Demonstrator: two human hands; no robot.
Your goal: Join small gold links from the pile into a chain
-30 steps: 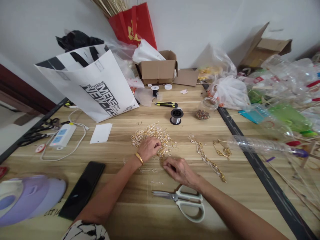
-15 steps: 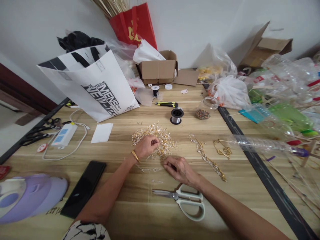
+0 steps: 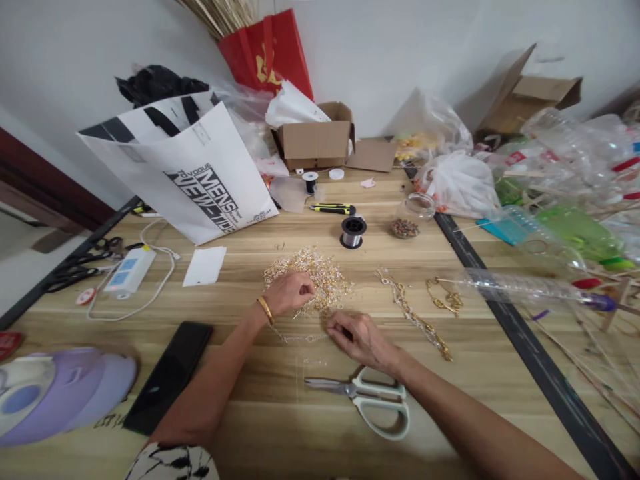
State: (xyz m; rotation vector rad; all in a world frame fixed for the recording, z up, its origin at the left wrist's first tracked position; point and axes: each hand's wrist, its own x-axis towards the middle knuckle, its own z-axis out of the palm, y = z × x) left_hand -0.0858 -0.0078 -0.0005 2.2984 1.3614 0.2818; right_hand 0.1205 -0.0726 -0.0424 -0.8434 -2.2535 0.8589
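1. Pale wood-grain tabletop (image 3: 260,400) is spreading beneath everything, backed by a grey wall (image 3: 370,53).
2. Left hand (image 3: 290,292) is resting at a heap of small gold and silver pieces (image 3: 325,268), fingers curled; cannot tell whether they're pinching anything.
3. Right hand (image 3: 359,337) is resting near the heap, fingers bent, hold unclear.
4. Silver chain (image 3: 300,339) is lying between both hands.
5. Scissors (image 3: 351,391) are lying just beside the right hand, blades pointing left.

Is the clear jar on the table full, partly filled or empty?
Partly filled: small brownish pieces lie at the bottom of the clear jar, and its see-through wall shows none above them.
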